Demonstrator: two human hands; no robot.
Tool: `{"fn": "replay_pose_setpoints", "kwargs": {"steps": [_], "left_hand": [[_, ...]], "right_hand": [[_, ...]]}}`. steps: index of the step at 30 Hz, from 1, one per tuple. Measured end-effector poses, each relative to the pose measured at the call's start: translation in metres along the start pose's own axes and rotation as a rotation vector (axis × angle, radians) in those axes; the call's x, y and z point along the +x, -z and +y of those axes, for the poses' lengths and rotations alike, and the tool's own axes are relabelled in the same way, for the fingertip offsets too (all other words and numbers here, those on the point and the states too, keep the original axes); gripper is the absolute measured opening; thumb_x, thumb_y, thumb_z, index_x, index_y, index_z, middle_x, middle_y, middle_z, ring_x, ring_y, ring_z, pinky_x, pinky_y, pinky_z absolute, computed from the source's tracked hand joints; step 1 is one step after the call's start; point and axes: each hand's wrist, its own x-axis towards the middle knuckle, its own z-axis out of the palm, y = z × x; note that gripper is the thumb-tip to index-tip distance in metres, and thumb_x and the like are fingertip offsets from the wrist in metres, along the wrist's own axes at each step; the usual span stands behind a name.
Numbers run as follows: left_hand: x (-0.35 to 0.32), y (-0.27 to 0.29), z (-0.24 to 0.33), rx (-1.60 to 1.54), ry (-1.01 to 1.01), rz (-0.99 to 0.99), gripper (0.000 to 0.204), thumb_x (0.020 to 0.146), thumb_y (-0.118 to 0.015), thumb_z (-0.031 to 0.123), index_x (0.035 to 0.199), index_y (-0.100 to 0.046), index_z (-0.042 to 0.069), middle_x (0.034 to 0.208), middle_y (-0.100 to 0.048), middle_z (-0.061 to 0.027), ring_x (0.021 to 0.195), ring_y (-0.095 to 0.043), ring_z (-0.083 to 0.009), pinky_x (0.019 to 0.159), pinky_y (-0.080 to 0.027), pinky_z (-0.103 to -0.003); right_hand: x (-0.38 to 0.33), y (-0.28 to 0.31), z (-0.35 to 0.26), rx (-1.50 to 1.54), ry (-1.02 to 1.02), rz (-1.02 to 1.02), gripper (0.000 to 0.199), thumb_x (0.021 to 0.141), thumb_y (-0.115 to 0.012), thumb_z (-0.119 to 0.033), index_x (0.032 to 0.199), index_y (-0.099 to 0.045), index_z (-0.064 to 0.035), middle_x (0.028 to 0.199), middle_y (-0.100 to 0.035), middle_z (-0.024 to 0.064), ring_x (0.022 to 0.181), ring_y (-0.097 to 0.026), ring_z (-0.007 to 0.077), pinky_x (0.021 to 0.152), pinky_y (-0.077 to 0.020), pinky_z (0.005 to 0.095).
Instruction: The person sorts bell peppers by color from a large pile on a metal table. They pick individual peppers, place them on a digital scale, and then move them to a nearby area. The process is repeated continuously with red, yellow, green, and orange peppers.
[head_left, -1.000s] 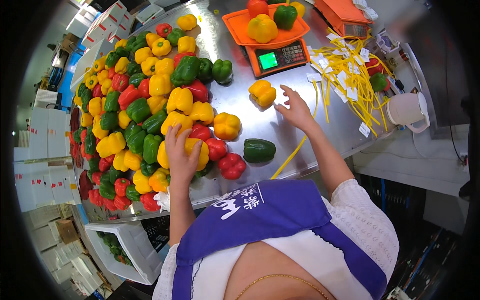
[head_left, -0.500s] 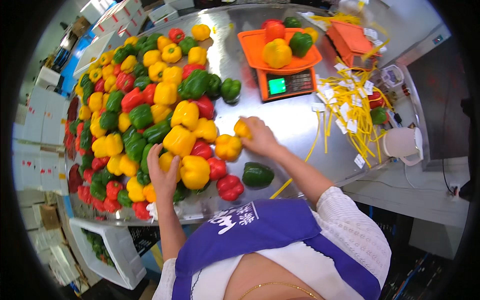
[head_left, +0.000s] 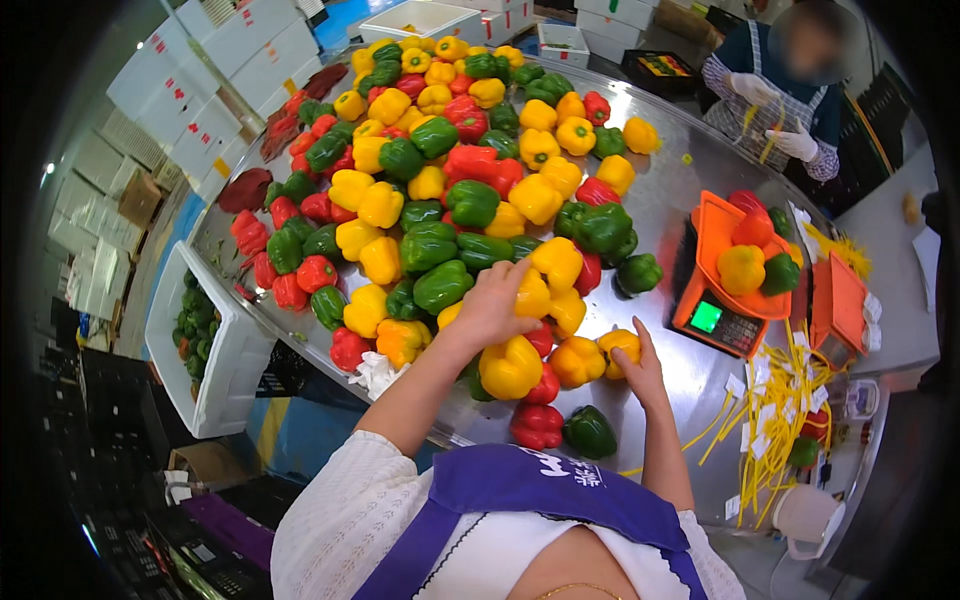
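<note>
L hand [head_left: 495, 303] is resting half-open against smooth yellow pepper [head_left: 533, 297], R hand [head_left: 645, 368] is cupping, half-curled, glossy lobed pepper [head_left: 615, 345] by pile [head_left: 472, 203] (grips unclear), shiny metal table [head_left: 690, 382] showing btwn it & scale [head_left: 725, 322].

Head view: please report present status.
Right grip on glossy yellow bell pepper. Left grip at piled yellow bell pepper, hold unclear. Lobed orange-yellow bell pepper near right grip.

We're at a broad metal table [head_left: 668, 185], light gleaming off its surface; left of the table we spot white boxes [head_left: 170, 110] stacked high, beyond it blue flooring [head_left: 342, 22], and off its near-left corner, dark crates [head_left: 105, 400].
</note>
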Motion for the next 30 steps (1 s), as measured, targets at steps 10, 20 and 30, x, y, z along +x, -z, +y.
{"fn": "replay_pose_setpoints", "kwargs": {"steps": [10, 20, 30], "left_hand": [[0.009, -0.008, -0.039, -0.538, 0.067, 0.205, 0.085, 0.071, -0.09, 0.031, 0.141, -0.051, 0.003, 0.132, -0.06, -0.0182, 0.123, -0.06, -0.0324, 0.108, -0.047, -0.041], [-0.001, 0.035, -0.048, -2.101, -0.045, -0.087, 0.072, 0.086, -0.075, 0.025, 0.148, -0.041, 0.009, 0.138, -0.057, -0.0109, 0.129, -0.057, -0.0287, 0.107, -0.049, -0.047], [-0.013, 0.022, 0.034, -1.142, -0.394, 0.051, 0.091, 0.072, -0.088, 0.02, 0.147, -0.039, 0.006, 0.149, -0.043, -0.0142, 0.138, -0.047, -0.029, 0.114, -0.04, -0.042]], "right_hand": [[0.007, -0.005, -0.012, -0.202, 0.02, 0.019, 0.068, 0.087, -0.079, -0.029, 0.142, -0.052, -0.0008, 0.129, -0.064, 0.0203, 0.116, -0.063, 0.0288, 0.102, -0.0492, 0.0371], [0.008, -0.023, -0.016, -0.448, 0.313, 0.267, 0.062, 0.08, -0.081, -0.02, 0.134, -0.056, -0.0031, 0.138, -0.055, 0.021, 0.128, -0.054, 0.0388, 0.11, -0.0429, 0.0429], [-0.009, -0.018, -0.158, 0.204, 0.162, -0.143, 0.073, 0.088, -0.073, -0.022, 0.153, -0.04, -0.0115, 0.145, -0.051, 0.0147, 0.132, -0.051, 0.0257, 0.108, -0.0453, 0.039]]}}
